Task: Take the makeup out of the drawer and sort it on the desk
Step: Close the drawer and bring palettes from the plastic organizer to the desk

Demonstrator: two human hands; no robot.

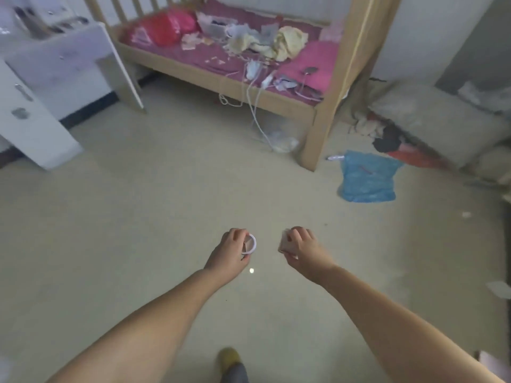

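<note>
Makeup (pixel 250 244) within curled left-hand fingers (pixel 238 235)

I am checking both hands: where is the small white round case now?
In the head view, the white round case is in the left hand, held over the floor, beside the right hand.

Light: dim, flat, soft.
Blur: strongest far beyond both hands.
Edges: wide-angle bending.
Glare: small bright spot just below the hands.

Both bare forearms extended forward, level. Left hand (pixel 231 247) fingers curled round a white ring-shaped item (pixel 249 244). Right hand (pixel 302 247), near the left, fingers curled on a small flat item (pixel 284 241).
</note>
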